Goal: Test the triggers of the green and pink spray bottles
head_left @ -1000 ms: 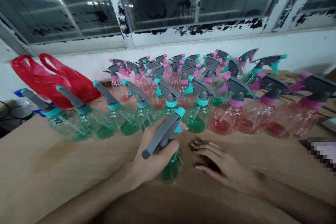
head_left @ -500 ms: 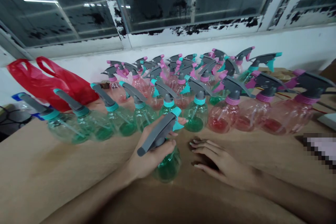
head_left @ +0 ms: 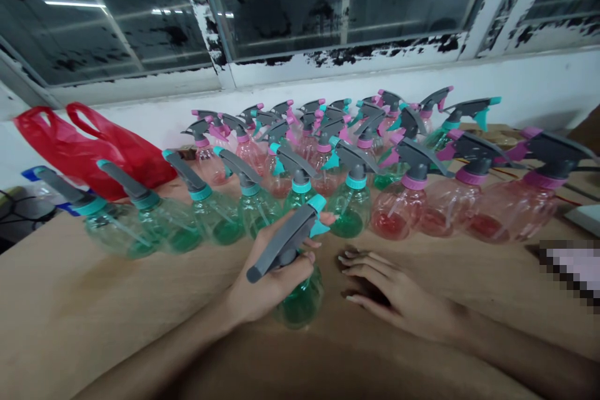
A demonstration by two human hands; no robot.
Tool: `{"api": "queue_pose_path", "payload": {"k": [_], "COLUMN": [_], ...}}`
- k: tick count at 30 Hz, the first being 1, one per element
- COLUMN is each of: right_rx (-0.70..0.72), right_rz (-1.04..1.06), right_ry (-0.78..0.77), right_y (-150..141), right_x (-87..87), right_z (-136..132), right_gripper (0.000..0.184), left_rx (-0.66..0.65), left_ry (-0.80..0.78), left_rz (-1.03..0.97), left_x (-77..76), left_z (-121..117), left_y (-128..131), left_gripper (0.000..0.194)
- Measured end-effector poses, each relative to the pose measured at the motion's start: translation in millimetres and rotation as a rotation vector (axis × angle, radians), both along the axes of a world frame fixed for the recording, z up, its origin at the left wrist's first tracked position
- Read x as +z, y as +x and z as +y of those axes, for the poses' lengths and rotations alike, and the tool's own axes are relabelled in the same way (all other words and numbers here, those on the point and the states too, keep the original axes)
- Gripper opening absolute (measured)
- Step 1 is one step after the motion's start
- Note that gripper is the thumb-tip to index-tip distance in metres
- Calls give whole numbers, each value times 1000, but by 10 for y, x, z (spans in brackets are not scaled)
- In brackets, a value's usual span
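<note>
My left hand (head_left: 267, 281) is wrapped round the neck of a green spray bottle (head_left: 300, 303) that stands upright near the front of the table. Its grey spray head with a turquoise nozzle points away to the right, above my thumb. Green liquid shows in the bottle's lower part. Some of my left fingers are hidden behind the spray head. To the right of that bottle, my right hand (head_left: 391, 287) rests on the tabletop, fingers stretched out and holding nothing. A small gap separates it from the bottle.
Green spray bottles (head_left: 220, 222) and pink spray bottles (head_left: 398, 212) form a row across the table (head_left: 117, 312). Several more stand behind them. A red plastic bag (head_left: 112, 156) lies at the back left, and a blurred flat object (head_left: 574, 269) at the right edge. Windows rise behind.
Both hands and the bottle keep practically the same place. Only a very slight shift of the whole view shows.
</note>
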State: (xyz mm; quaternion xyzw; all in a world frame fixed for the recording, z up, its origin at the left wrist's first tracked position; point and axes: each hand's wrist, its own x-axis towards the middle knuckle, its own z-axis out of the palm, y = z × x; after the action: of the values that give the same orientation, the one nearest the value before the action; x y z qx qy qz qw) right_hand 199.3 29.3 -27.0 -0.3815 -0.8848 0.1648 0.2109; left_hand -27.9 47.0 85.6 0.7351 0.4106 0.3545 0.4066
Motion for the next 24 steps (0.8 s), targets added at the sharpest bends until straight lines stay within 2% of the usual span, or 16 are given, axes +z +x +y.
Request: {"api": "queue_pose_path", "payload": {"k": [16,24], "right_rx": [-10,-3], "right_rz": [25,-1], "right_ry": [4,-7], "right_y": [15,0], "right_x": [-16,14], "right_z": [-10,-7], "right_gripper": [34,34], "left_rx": [-15,23], "left_ry": [41,18], "left_rz": [-13,-9], "left_x": [-4,22], "left_z": [-4,-23], "left_y": [-3,21], "left_gripper": [44,45]}}
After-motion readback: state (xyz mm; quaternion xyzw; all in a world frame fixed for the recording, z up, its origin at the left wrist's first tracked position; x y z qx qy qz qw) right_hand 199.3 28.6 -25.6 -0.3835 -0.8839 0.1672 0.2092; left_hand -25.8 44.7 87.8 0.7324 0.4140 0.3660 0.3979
